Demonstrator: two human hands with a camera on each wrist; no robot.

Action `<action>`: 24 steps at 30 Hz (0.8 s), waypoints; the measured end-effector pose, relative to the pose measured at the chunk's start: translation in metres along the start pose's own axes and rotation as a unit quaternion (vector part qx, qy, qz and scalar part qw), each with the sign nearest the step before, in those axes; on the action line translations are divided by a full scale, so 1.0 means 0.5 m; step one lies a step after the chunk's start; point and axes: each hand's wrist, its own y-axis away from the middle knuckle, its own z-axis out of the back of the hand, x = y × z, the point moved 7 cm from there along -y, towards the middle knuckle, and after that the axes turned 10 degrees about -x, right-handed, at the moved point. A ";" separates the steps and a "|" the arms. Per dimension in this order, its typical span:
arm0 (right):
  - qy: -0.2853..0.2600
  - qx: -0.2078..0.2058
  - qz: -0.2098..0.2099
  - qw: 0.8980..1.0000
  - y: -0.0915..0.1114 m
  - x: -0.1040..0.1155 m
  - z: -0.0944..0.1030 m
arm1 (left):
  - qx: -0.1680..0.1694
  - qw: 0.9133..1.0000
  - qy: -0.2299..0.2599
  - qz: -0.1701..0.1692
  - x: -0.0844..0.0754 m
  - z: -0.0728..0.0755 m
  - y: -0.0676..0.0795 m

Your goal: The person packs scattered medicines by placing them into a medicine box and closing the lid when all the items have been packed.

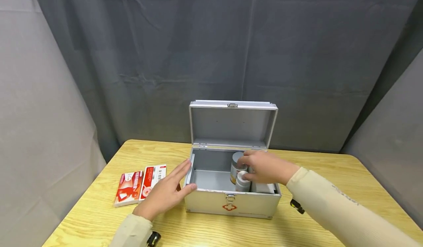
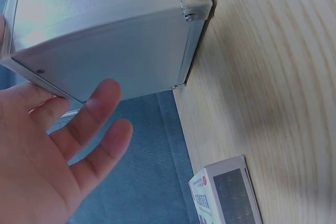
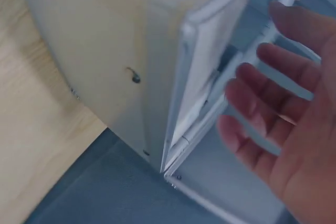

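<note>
A silver first-aid case [image 1: 208,202] with a red cross mark stands with its lid [image 1: 228,125] raised. My left hand [image 1: 165,192] touches the case's left rim, fingers spread and fairly straight, holding nothing. Over the right part of the case hovers my right hand [image 1: 266,167], its fingers loosely bent. In the right wrist view nothing shows between those fingers [image 3: 257,93]. Close to the fingertips, inside the case, stand a grey-lidded bottle [image 1: 234,169] and a smaller white bottle [image 1: 242,185]. A pale box [image 1: 262,188] lies at the case's right end, partly hidden by the hand.
Two red-and-white medicine boxes, one mostly red [image 1: 129,186] and one with a white panel [image 1: 153,179], lie side by side left of the case. The wooden table [image 1: 324,188] extends to both sides. A dark grey curtain [image 1: 165,63] hangs behind it.
</note>
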 end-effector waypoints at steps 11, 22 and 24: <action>-0.040 -0.134 -0.107 0.984 0.135 -0.087 0.071 | -0.003 1.000 0.003 -0.003 -0.004 -0.001 0.003; -0.069 -0.126 -0.176 0.974 0.224 -0.124 0.071 | -0.002 1.000 -0.003 -0.002 0.001 0.000 0.002; -0.076 -0.130 -0.180 0.972 0.230 -0.120 0.063 | -0.003 1.000 -0.006 -0.006 0.000 0.001 0.002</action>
